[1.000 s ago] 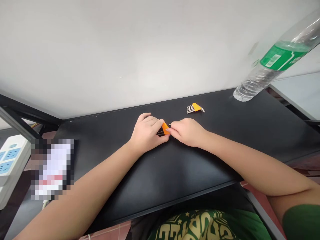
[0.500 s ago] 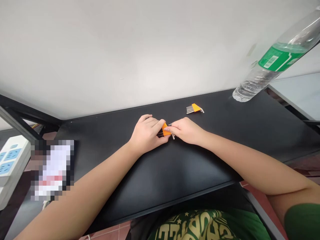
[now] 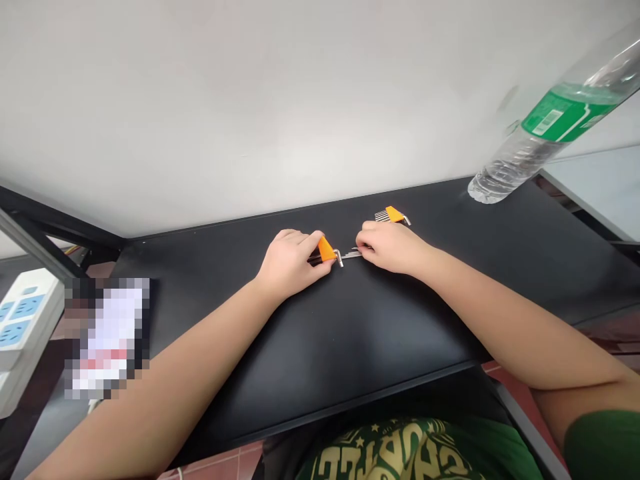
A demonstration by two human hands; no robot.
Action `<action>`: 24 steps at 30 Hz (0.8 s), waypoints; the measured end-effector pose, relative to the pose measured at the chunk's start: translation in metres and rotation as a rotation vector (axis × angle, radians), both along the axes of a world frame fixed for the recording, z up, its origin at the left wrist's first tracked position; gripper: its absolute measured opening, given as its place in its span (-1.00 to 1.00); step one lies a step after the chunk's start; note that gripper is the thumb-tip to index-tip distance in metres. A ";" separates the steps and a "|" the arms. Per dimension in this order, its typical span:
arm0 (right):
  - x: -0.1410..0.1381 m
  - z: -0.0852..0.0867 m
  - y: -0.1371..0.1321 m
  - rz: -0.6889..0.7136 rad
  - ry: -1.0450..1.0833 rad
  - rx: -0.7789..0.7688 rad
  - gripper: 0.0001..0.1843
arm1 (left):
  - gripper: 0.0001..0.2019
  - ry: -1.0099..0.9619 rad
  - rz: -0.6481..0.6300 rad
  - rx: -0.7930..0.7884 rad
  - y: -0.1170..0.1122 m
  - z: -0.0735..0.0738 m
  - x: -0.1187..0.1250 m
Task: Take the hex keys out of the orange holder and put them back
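My left hand point(image 3: 293, 263) is closed round an orange hex key holder point(image 3: 327, 249), thumb below it and fingers above. The bent end of an L-shaped hex key point(image 3: 341, 258) sticks out of the holder's right side, and dark shafts show at its left under my fingers. To the right, my right hand point(image 3: 390, 245) pinches several thin silver hex keys point(image 3: 353, 253), whose straight ends point left from the fingertips. Just behind that hand lies a second orange holder point(image 3: 394, 214) full of silver hex keys, partly covered by the hand.
A large plastic bottle point(image 3: 560, 117) with a green label stands at the right rear. A pixelated flat object point(image 3: 113, 333) lies at the left of the black table point(image 3: 320, 360), beside a white power strip point(image 3: 25, 310). A pale wall point(image 3: 275, 113) borders the back.
My right hand has moved right, away from the orange holder, and hex keys now show at its fingertips. My left hand keeps its hold on the holder, shifted slightly left.
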State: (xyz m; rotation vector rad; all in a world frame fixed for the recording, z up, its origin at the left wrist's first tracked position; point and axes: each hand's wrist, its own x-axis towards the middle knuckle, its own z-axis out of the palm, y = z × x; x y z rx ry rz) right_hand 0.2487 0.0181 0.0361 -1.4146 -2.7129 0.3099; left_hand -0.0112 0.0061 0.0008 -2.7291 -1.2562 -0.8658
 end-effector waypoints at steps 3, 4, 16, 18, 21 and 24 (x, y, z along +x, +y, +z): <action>-0.001 0.006 -0.005 -0.009 0.021 0.010 -0.81 | -0.85 -0.001 0.003 -0.007 0.000 0.001 0.000; 0.000 0.009 -0.006 -0.001 0.037 -0.005 -0.82 | -0.85 -0.003 0.002 -0.009 -0.001 0.002 0.001; -0.006 0.020 -0.014 0.123 -0.229 0.049 -0.86 | -0.82 -0.001 0.000 -0.016 -0.001 0.002 0.001; -0.006 0.020 -0.014 0.082 -0.152 0.020 -0.89 | -0.82 -0.002 -0.005 -0.008 -0.001 0.002 0.000; -0.003 0.022 -0.015 0.035 0.045 -0.043 -0.91 | -0.83 -0.015 -0.017 -0.001 -0.002 0.003 0.001; -0.002 0.023 -0.017 0.075 0.214 -0.081 -0.90 | -0.80 -0.031 -0.023 0.021 -0.002 0.002 0.001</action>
